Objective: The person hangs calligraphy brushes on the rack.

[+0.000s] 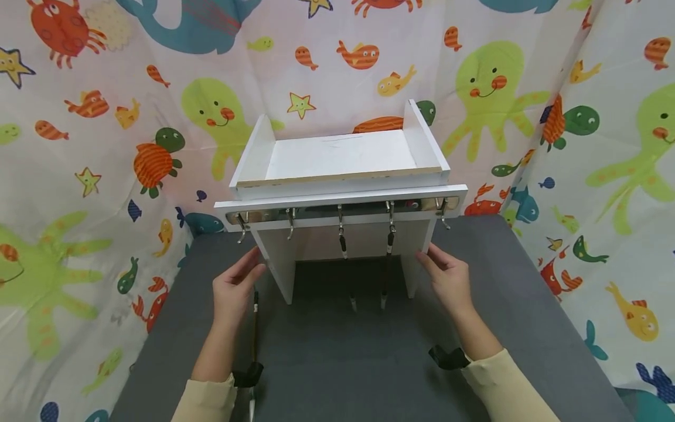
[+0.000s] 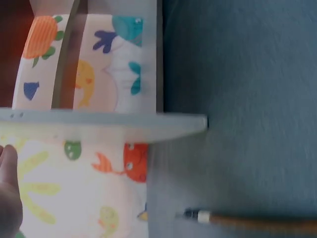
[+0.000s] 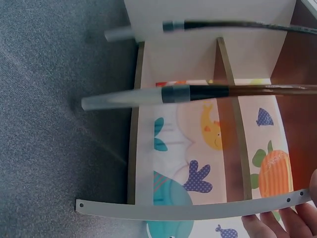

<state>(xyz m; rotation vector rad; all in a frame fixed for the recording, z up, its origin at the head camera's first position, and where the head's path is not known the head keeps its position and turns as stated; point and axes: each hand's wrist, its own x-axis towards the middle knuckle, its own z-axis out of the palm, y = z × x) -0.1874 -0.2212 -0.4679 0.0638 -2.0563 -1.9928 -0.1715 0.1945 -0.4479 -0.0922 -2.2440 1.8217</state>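
A white wooden shelf (image 1: 343,153) with a metal hook rail (image 1: 316,214) along its front stands on the dark grey surface. My left hand (image 1: 234,287) holds its left side panel (image 1: 276,264) near the front edge. On the opposite side, my right hand (image 1: 448,278) pinches the right side panel (image 3: 198,212), the fingers on its outer face. Two brushes hang from hooks at the middle and right of the rail: one brown-handled brush (image 3: 208,92) with a white tip, and another thin brush (image 3: 223,25). A third brush (image 1: 255,328) lies on the surface beside my left forearm.
A printed sea-animal cloth (image 1: 327,82) covers the wall behind and both sides. The dark grey surface (image 1: 343,363) reaches toward me. Inside the shelf frame, a crossbar (image 3: 233,119) spans the back. Black straps with cameras (image 1: 248,375) sit at both wrists.
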